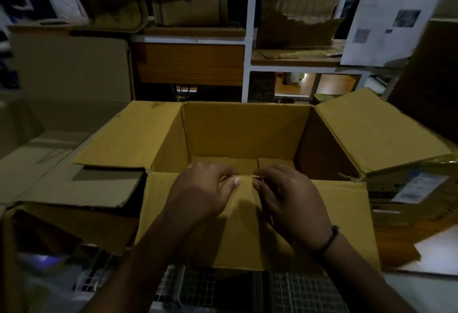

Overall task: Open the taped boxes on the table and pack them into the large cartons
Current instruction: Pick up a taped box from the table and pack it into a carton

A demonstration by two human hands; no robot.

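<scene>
A large yellow-brown carton (245,132) stands open in front of me, its side flaps folded out left and right and its near flap (247,226) hanging toward me. Nothing shows inside it but its bottom flaps. My left hand (200,189) and my right hand (290,193) meet at the fold of the near flap, fingers curled and pinching at its edge close together. What the fingertips hold between them is too small and dark to tell. A dark band circles my right wrist.
Flattened cardboard and another open box (74,184) lie at the left. A labelled carton (406,189) sits at the right. Shelves with torn cardboard (297,32) stand behind. A wire-mesh surface (247,290) runs under the near edge. The scene is dim.
</scene>
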